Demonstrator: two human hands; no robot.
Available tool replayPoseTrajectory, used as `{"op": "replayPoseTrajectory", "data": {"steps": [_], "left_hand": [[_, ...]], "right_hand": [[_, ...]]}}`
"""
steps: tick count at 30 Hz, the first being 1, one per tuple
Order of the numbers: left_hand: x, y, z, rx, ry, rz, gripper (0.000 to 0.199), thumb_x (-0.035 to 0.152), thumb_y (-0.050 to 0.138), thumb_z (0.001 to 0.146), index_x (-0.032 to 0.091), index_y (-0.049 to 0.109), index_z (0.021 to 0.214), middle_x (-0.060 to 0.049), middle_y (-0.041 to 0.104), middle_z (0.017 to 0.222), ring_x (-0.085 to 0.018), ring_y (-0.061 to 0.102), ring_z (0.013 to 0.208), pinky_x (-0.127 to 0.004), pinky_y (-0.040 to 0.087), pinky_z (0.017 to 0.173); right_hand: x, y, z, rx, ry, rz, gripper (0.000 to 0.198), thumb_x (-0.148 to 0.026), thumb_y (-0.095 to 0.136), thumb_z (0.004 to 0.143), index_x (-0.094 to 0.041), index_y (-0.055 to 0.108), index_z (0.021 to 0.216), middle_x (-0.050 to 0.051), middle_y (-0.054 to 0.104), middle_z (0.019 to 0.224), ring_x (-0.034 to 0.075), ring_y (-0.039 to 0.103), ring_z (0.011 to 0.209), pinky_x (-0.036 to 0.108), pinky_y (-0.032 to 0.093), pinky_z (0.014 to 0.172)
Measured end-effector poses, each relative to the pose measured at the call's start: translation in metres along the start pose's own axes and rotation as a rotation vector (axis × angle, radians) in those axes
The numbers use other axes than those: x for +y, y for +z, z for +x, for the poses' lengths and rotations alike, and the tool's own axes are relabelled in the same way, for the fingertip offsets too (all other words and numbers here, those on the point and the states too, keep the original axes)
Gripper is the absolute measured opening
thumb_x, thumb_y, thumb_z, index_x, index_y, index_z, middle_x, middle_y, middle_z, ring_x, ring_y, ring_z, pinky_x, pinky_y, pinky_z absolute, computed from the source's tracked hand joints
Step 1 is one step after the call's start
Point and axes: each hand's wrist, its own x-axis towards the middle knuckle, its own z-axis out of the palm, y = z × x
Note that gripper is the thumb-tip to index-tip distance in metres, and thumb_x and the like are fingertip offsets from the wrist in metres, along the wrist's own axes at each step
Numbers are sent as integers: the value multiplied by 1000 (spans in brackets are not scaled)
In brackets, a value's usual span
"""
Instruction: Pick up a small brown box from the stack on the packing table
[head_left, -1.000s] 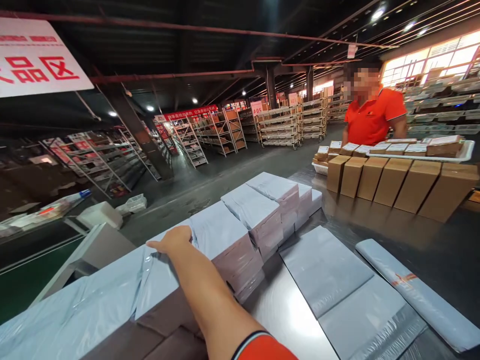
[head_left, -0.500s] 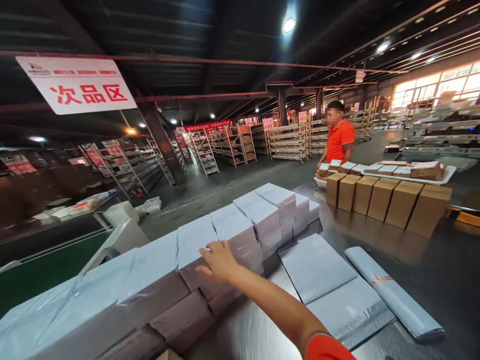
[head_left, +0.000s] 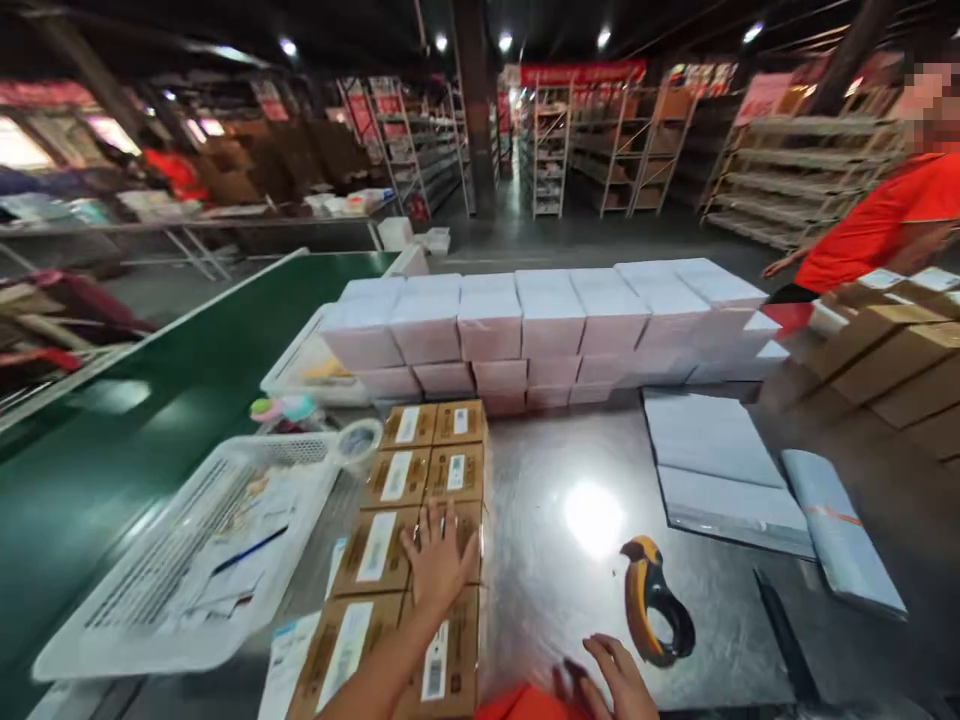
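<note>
My left hand (head_left: 437,560) lies flat, fingers spread, on top of a small cardboard box (head_left: 454,528) in a block of labelled brown boxes (head_left: 405,520) on the steel table (head_left: 570,560). My right hand (head_left: 619,675) hovers open low over the table near its front edge, just left of and below a yellow and black tape dispenser (head_left: 651,600). It holds nothing. Behind the brown boxes runs a wall of stacked parcels in grey-white mailer bags (head_left: 547,325).
A white plastic tray (head_left: 187,570) with papers and a pen sits left of the boxes, beside a green conveyor belt (head_left: 135,400). Flat grey mailer bags (head_left: 720,470) and a rolled one (head_left: 840,540) lie at right. A person in an orange shirt (head_left: 877,225) stands by cardboard boxes (head_left: 885,350).
The view swung down and left. My left hand left the stacked grey parcels and came back onto the brown boxes near me. My right hand has come into view.
</note>
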Motion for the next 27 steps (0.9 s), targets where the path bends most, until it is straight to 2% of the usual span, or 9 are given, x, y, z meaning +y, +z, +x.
{"op": "replayPoseTrajectory", "data": {"steps": [2, 5, 8, 11, 14, 18, 20, 23, 27], "left_hand": [[-1, -6, 2, 40, -27, -184, 68, 46, 45, 93, 6, 41, 149, -27, 26, 160, -41, 23, 149, -69, 7, 118], [-18, -24, -4, 119, -132, -600, 64, 44, 39, 95, 3, 42, 144, -27, 22, 161, -34, 19, 152, -57, 18, 122], [-67, -45, -30, 213, -225, -858, 60, 48, 35, 96, 8, 45, 139, -22, 19, 162, -28, 16, 153, -47, 22, 124], [-131, -55, -64, 272, -338, -849, 61, 54, 35, 94, 10, 49, 133, -21, 25, 160, -29, 16, 153, -49, 19, 125], [-177, -48, -90, 232, -487, -802, 65, 58, 33, 91, 9, 51, 130, -25, 27, 157, -32, 17, 152, -51, 23, 124], [-190, -26, -106, 93, -505, -804, 78, 66, 30, 90, 7, 45, 138, -26, 16, 161, -35, 8, 154, -55, 33, 118], [-183, -17, -106, 42, -459, -742, 81, 68, 27, 91, 6, 42, 142, -26, 12, 163, -39, 11, 153, -56, 40, 111], [-171, -9, -103, 13, -402, -606, 85, 68, 23, 91, 5, 40, 145, -28, 17, 162, -47, 35, 142, -56, 51, 95], [-168, -2, -100, 63, -364, -411, 91, 68, 14, 90, 0, 43, 145, -27, 27, 159, -48, 52, 126, -58, 52, 90]], "right_hand": [[-38, 9, 9, -25, -56, -29, 42, -24, 54, 91, -35, 57, 132, 10, 70, 120, 23, 70, 109, 36, 63, 90], [-104, 19, 40, -70, -167, -33, 41, -20, 51, 92, -26, 56, 132, 13, 68, 121, 24, 67, 111, 38, 61, 92], [-164, 23, 71, -114, -328, -45, 42, -17, 51, 90, -22, 54, 132, 15, 66, 123, 26, 64, 113, 43, 59, 93], [-202, 29, 81, -59, -441, -96, 46, -18, 52, 90, -22, 48, 136, 16, 62, 130, 28, 59, 119, 47, 55, 96], [-213, 43, 71, 11, -426, -114, 46, -20, 54, 89, -19, 47, 135, 17, 63, 124, 28, 60, 113, 45, 55, 93], [-206, 60, 70, -150, -378, -163, 17, -26, 62, 87, -22, 61, 103, 7, 69, 99, 24, 63, 90, 41, 55, 80], [-201, 61, 91, -168, -372, -163, 14, -29, 58, 90, -23, 63, 102, 6, 69, 101, 23, 62, 92, 41, 53, 82], [-199, 58, 144, -93, -273, -199, 29, -23, 46, 95, -18, 61, 120, 13, 66, 117, 24, 60, 107, 40, 51, 92], [-198, 59, 212, -349, -22, -378, 37, -4, 40, 88, -16, 67, 111, 12, 68, 115, 23, 65, 103, 32, 52, 83]]}}
